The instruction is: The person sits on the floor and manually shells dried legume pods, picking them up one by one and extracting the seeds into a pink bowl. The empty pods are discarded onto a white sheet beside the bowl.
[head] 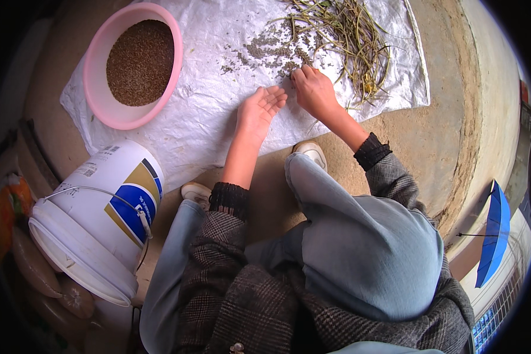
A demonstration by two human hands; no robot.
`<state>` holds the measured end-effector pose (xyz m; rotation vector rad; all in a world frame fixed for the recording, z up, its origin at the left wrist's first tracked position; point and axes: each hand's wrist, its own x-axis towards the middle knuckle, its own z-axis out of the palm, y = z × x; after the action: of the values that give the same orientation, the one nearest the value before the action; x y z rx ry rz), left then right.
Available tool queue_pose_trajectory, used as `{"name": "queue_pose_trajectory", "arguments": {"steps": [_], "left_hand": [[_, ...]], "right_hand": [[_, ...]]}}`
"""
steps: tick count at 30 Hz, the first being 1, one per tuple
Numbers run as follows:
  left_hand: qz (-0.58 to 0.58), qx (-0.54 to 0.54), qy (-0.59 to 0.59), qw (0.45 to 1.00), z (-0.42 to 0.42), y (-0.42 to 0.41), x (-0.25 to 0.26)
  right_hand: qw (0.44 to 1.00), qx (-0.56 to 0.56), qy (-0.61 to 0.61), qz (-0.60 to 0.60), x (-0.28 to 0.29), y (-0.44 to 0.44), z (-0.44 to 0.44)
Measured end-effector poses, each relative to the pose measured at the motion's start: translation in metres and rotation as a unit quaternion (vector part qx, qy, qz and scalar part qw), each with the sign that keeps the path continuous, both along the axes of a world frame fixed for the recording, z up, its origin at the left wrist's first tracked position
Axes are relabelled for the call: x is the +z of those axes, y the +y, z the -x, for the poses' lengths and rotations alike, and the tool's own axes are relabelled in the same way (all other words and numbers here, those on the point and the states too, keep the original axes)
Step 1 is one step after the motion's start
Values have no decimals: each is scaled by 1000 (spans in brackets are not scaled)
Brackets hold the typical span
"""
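Palm up, my left hand is held over a white woven plastic sheet, its fingers slightly curled and nothing visible in the palm. My right hand, back upward, has its fingertips pinched at the near edge of some scattered dark seeds. Whether anything is between those fingertips is hidden. Beyond it and to the right lies a heap of dry, thin stalks or pods. At the upper left, a pink basin holds many small brown grains.
A white plastic bucket with a wire handle and lid stands left of my legs, beside filled bags. My shoes are at the sheet's near edge on the concrete floor. A blue umbrella lies far right.
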<state>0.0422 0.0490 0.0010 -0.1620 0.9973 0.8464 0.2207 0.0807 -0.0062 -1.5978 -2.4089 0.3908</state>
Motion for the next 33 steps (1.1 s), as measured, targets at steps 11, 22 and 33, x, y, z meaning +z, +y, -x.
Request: {"name": "queue_pose_trajectory", "arguments": {"steps": [11,22,33], "left_hand": [[17,10,17,1000,-7,-2,4],[13,13,9,1000,0,-1,-3],[15,-7,-10,1000,-6,-2,-1]], "right_hand": [[983,-22,165,75,37,-21,9],[992,-45,111,34,3,-16,-4],[978,21,204,26,54,-45,28]]}}
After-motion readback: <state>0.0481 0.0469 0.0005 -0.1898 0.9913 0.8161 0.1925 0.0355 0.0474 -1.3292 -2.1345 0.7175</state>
